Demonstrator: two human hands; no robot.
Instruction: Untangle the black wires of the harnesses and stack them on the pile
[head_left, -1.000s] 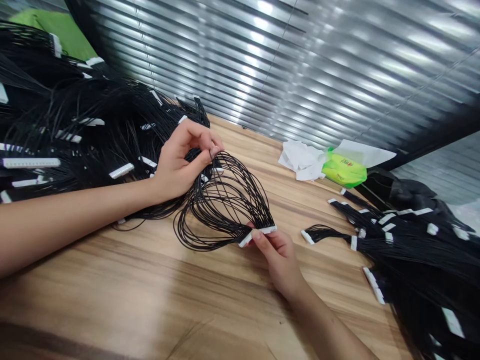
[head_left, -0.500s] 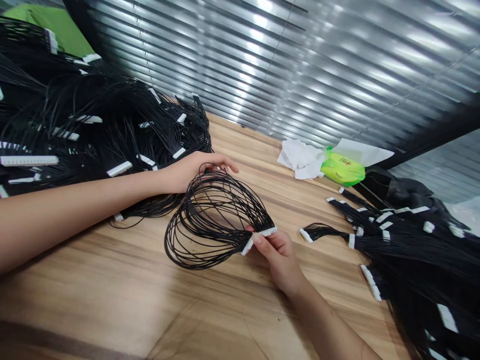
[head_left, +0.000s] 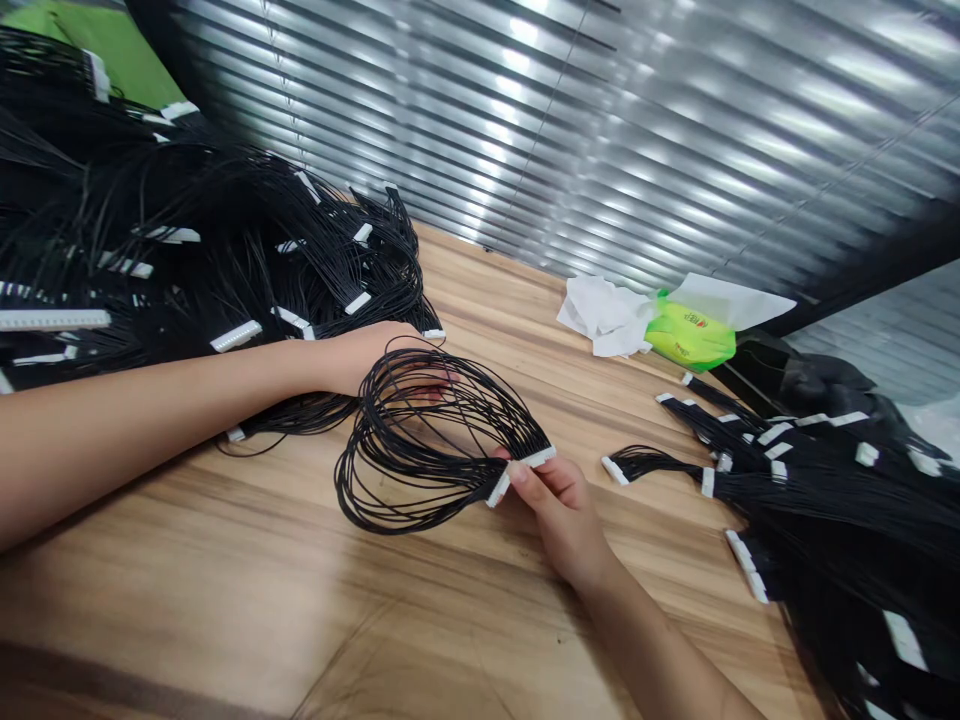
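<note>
My right hand (head_left: 564,515) pinches the white connectors (head_left: 541,457) of a looped wire harness between thumb and fingers. From them the thin black wires (head_left: 412,500) bow out to the left in a wide loop above the wooden table. Behind the upper part of that loop is my left hand (head_left: 375,358), its fingers partly covered by the wires. The fingers that show look extended and loosely bent, not closed round anything. A small white connector (head_left: 433,334) shows just beyond the left knuckles, beside a large pile of black wire harnesses (head_left: 247,220).
More black harnesses with white connectors (head_left: 825,520) lie in a heap on the right, one short end (head_left: 616,470) reaching toward my right hand. Crumpled white paper (head_left: 604,315) and a bright green packet (head_left: 690,335) sit at the table's back edge, before a ribbed metallic wall (head_left: 525,130).
My left hand has lowered slightly, its fingers going from outstretched above the loop to behind its wires. A white connector now shows past the knuckles. The right hand keeps its pinch.
</note>
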